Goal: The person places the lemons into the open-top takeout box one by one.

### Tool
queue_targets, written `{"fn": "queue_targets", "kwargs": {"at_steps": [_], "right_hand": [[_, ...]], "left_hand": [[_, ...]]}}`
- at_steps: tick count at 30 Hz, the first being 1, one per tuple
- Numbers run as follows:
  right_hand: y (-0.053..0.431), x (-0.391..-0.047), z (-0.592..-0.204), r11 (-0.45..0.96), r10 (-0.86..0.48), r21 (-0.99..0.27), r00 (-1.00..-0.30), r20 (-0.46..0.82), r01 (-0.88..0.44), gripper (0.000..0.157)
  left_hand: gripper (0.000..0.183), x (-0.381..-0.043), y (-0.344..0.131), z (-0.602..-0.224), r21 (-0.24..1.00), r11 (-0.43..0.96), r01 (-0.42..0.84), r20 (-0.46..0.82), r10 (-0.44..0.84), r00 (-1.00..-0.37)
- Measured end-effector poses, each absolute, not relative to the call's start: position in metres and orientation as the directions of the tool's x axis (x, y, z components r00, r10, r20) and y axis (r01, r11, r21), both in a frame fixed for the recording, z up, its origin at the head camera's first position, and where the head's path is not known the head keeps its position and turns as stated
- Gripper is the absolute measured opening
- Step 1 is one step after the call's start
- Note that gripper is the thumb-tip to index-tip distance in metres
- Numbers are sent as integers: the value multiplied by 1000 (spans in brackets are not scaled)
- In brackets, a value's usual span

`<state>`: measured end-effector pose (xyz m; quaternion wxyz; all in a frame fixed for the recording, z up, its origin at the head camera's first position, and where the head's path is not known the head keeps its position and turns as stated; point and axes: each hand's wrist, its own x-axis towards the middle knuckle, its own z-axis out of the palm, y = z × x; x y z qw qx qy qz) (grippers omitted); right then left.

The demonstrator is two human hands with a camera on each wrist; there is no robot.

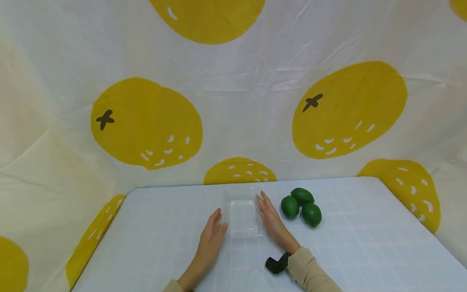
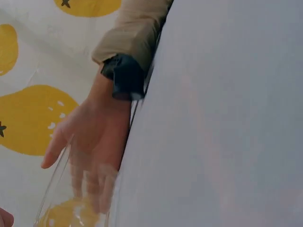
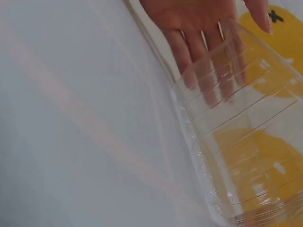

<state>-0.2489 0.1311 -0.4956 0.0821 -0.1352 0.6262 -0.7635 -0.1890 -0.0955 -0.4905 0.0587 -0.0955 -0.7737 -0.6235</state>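
A clear plastic container (image 1: 243,217) lies on the table between the two hands. My left hand (image 1: 211,235) stands at its left side with fingers straight, palm facing the wall. From the right wrist view, the left hand (image 3: 199,42) shows partly through the clear side of the container (image 3: 246,127). On the other side, my right hand (image 1: 273,223) has its extended fingers along the container's right wall. The left wrist view shows that right hand (image 2: 97,137) flat and upright, its fingers seen through the plastic.
Three green limes (image 1: 302,196) lie in a cluster just right of the right hand. A black wrist camera (image 1: 277,263) is strapped by the right sleeve (image 1: 310,269). A cloth (image 1: 248,101) printed with yellow fruit hangs behind the pale checked table (image 1: 164,227).
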Motion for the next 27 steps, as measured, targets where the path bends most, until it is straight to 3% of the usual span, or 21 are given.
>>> {"fn": "queue_targets", "kwargs": {"at_steps": [8, 13, 17, 20, 27], "right_hand": [[132, -249, -498, -189, -281, -981, -955, 98, -45, 64], [132, -248, -498, -204, -275, -978, -956, 104, -47, 65], [131, -246, -495, -208, -230, -977, -969, 86, -37, 65], [129, -245, -489, -154, -190, -988, -981, 28, 2, 66], [130, -239, -454, 150, -114, -986, -990, -86, 69, 77]], "left_hand": [[52, -219, -111, -484, 833, 330, 444, 408, 176, -896], [49, -231, -124, -497, 636, 379, 673, 582, 338, -740], [50, -238, -129, -506, 492, 388, 779, 640, 446, -626], [51, -240, -131, -510, 443, 417, 794, 638, 476, -606], [54, -238, -134, -511, 457, 457, 763, 595, 480, -644]]}}
